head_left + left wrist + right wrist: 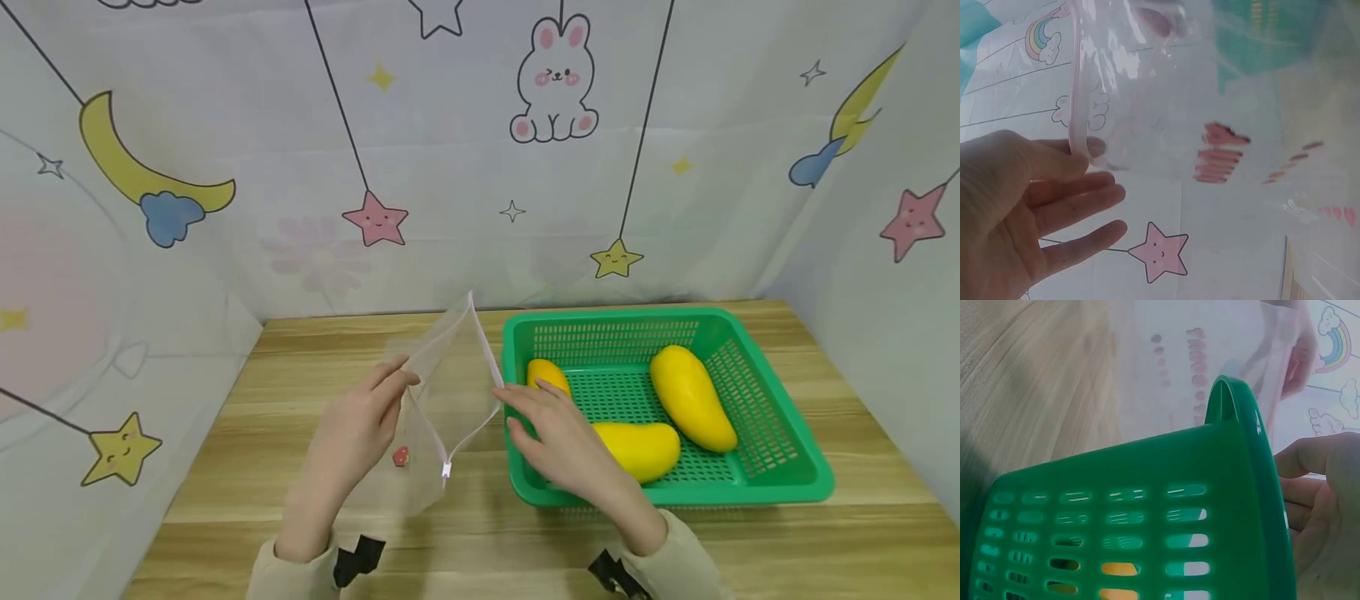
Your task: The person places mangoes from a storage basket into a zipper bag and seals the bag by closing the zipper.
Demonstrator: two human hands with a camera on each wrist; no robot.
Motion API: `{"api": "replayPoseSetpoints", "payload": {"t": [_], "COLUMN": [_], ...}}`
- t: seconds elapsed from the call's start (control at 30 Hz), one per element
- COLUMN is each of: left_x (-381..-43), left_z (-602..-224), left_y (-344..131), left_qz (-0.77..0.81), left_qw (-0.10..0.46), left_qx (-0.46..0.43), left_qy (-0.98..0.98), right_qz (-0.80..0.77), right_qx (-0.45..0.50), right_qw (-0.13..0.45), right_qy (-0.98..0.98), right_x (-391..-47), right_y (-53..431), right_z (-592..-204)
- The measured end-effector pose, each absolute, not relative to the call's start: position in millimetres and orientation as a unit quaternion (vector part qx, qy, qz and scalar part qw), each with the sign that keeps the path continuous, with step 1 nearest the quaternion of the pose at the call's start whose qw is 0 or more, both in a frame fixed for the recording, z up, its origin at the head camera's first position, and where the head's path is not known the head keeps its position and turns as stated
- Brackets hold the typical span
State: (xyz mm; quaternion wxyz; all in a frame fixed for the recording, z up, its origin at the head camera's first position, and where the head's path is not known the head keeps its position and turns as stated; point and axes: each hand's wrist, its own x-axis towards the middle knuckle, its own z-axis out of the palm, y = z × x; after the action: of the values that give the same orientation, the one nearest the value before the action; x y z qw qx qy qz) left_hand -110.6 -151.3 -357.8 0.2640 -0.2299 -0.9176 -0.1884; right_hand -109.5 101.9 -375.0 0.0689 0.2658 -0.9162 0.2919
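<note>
A clear zip bag (457, 375) stands with its mouth spread wide, a white slider (447, 469) at the near corner. My left hand (360, 421) pinches the bag's left edge between thumb and index finger; the other fingers stay extended in the left wrist view. At the opposite edge, my right hand (558, 433) has its fingertips right at the rim, fingers fairly straight. That hand reaches over the left side of a green basket (780, 417), whose wall hides part of its fingers in the right wrist view. Inside the basket lie yellow mangoes (692, 398), one partly behind the right hand.
The wooden table (247, 475) carries the bag and basket. A white cloth (465, 167) with printed stars, moons and a rabbit hangs behind and at both sides. Black straps (360, 560) sit at the sleeves.
</note>
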Motion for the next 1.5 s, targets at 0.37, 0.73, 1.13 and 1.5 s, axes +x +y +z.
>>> {"api": "replayPoseSetpoints", "payload": {"t": [0.37,0.73,1.13,1.5], "left_x": [-127,-133,-136,-136], "left_z": [-345,-331,-340,-347], "left_y": [-177,-182,-184,-167], "left_qz": [-0.279,-0.368,-0.384,-0.331], "left_qw": [0.225,0.271,0.244,0.266], "left_qx": [-0.318,-0.321,-0.313,-0.356], "left_qy": [-0.878,-0.830,-0.833,-0.832], "right_qz": [0.291,0.300,0.300,0.263], "right_qx": [0.262,0.247,0.247,0.293], "right_qw": [0.077,0.098,0.062,0.037], "right_qy": [-0.917,-0.916,-0.919,-0.918], "right_x": [-114,-118,-117,-114], "right_y": [112,127,132,127], "right_z": [-369,-364,-366,-354]}}
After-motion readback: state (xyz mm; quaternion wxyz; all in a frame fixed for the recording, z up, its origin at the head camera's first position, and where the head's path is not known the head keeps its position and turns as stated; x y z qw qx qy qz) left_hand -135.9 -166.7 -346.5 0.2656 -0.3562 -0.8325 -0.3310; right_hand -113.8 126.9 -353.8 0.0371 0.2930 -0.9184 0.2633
